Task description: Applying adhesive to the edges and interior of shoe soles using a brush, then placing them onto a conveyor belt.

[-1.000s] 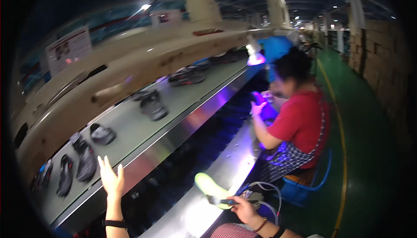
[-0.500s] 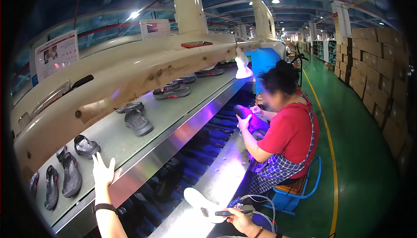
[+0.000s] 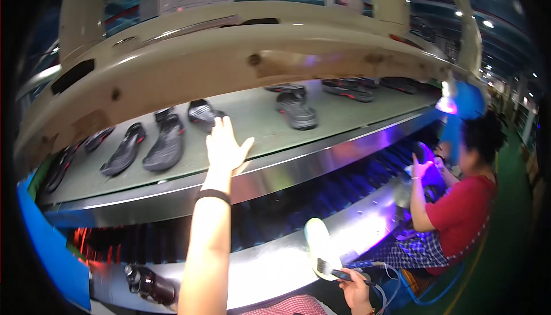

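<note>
My left hand (image 3: 224, 145) reaches over the green conveyor belt (image 3: 247, 105) with its fingers spread. Its fingertips are at the near end of a dark grey shoe sole (image 3: 203, 113); whether they touch it I cannot tell. My right hand (image 3: 357, 288) grips a black-handled brush (image 3: 337, 272) at the lower right. The bristles lie against the lower end of a pale, whitish sole-shaped piece (image 3: 317, 240), which is over the brightly lit metal bench (image 3: 270, 272).
More dark soles with red accents (image 3: 163, 142) lie along the belt beneath a cream hood (image 3: 321, 48). A dark bottle (image 3: 150, 285) stands at the lower left. To the right, a person in a red top (image 3: 465, 206) handles a shoe part under purple light.
The view has swung left, so the belt and soles appear farther right. My left hand remains by the same sole, fingers spread. My right hand still holds the brush at the pale piece.
</note>
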A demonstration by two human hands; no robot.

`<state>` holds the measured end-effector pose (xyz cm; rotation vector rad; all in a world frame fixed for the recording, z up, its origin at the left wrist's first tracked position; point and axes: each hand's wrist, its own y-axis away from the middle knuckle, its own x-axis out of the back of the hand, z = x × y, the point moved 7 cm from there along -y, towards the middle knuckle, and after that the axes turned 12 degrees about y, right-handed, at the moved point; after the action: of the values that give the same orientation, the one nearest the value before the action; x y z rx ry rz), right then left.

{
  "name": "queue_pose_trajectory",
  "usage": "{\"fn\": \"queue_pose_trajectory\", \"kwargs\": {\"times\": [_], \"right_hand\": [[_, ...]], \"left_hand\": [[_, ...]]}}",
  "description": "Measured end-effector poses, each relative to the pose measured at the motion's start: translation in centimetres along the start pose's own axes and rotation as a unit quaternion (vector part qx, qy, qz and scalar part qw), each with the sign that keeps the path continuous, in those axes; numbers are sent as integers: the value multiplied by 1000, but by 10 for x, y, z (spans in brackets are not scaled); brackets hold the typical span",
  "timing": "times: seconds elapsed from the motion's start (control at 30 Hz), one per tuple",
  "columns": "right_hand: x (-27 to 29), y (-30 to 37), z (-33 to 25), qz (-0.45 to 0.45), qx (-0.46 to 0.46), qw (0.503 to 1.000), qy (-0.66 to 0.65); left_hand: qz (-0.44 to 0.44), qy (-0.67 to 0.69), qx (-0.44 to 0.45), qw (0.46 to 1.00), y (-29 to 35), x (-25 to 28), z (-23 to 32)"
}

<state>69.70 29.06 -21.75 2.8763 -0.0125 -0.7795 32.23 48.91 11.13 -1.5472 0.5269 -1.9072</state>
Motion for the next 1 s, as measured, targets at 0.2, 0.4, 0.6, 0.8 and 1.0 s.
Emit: {"fn": "queue_pose_trajectory", "kwargs": {"times": [0.2,0.4,0.6,0.8,1.0], "right_hand": [[4,2,25,34,-84,994,-59],[15,-1,9,37,124,883,452],[21,-6,18,75,-72,995,-4],[12,-12,2,52,-12,997,59],[36,-27,33,39,-31,995,85]], "left_hand": [[-66,-48,36,996,6,-5,-14],[-83,-61,60,993,3,-9,-7],[-224,-170,93,955,1,0,-17],[-268,-283,84,917,-27,15,-36],[-284,-260,26,923,-45,-13,-47]]}}
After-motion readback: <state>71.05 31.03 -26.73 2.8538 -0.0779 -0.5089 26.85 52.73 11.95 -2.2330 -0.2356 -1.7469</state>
